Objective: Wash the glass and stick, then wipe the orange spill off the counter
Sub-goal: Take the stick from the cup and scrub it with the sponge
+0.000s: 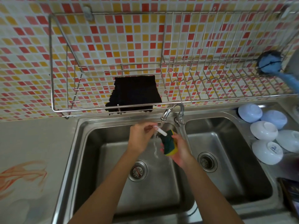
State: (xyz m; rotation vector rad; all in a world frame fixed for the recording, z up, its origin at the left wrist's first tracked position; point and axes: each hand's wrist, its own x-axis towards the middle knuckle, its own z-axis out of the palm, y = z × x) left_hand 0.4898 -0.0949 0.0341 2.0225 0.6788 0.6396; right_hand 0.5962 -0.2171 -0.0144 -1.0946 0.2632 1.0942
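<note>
My left hand pinches the stick under the tap so water rinses it, while my right hand grips the sponge ready to scrub.

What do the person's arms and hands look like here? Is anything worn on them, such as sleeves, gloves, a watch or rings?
Both forearms are bare as far as the picture shows them, with no sleeves in view. The left hand and the right hand wear no gloves. No watch or bracelet shows on either wrist, and I see no rings, though some fingers are partly hidden.
</note>
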